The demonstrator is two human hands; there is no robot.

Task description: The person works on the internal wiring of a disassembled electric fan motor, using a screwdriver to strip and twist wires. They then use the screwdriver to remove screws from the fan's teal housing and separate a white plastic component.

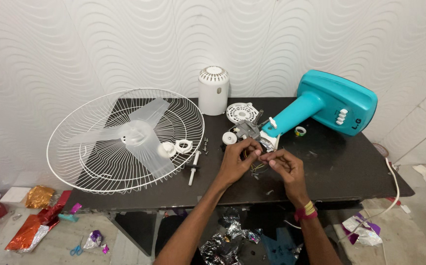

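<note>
My left hand (237,159) and my right hand (284,167) meet over the middle of the black table (345,167), fingertips pinched together on thin coloured wires (256,166) that run from a grey fan motor (247,130). The motor sits at the end of a turquoise fan stand (321,105) lying on its side. My right wrist wears red and yellow bands.
A white wire fan guard (124,140) with a translucent blade (137,132) lies at the left, overhanging the table edge. A white motor cover (213,91), a round vented plate (241,113), a screwdriver (193,169), knobs and screws lie nearby. Foil scraps and scissors (76,250) litter the floor.
</note>
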